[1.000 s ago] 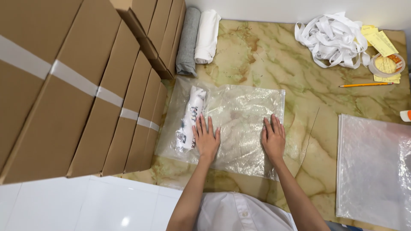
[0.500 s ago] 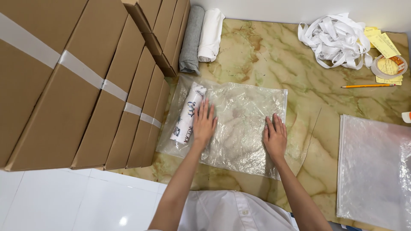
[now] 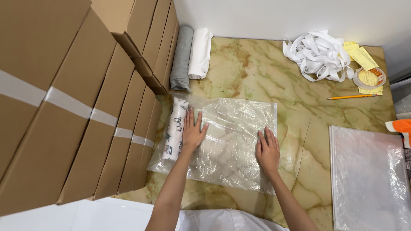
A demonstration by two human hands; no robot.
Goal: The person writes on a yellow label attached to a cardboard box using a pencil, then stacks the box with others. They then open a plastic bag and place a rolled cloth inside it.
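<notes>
A clear plastic bag (image 3: pixel 233 128) lies flat on the marble table (image 3: pixel 257 77). Inside it, at its left end, sits a rolled white cloth with dark print (image 3: pixel 174 128). My left hand (image 3: pixel 192 130) rests flat on the bag with fingers spread, right beside the roll. My right hand (image 3: pixel 267 149) presses flat on the bag's right part, near its right edge. Neither hand grips anything.
Taped cardboard boxes (image 3: pixel 77 98) stack along the left. A grey roll (image 3: pixel 181 57) and a white roll (image 3: pixel 200 53) lie at the back. White straps (image 3: pixel 319 53), yellow papers (image 3: pixel 361 55), a tape roll (image 3: pixel 369 78), a pencil (image 3: pixel 351 97) sit back right. Clear bags (image 3: pixel 368 175) pile at right.
My left hand has slid left across the bag to the rolled cloth, and my right hand has moved slightly right. The bag lies flatter.
</notes>
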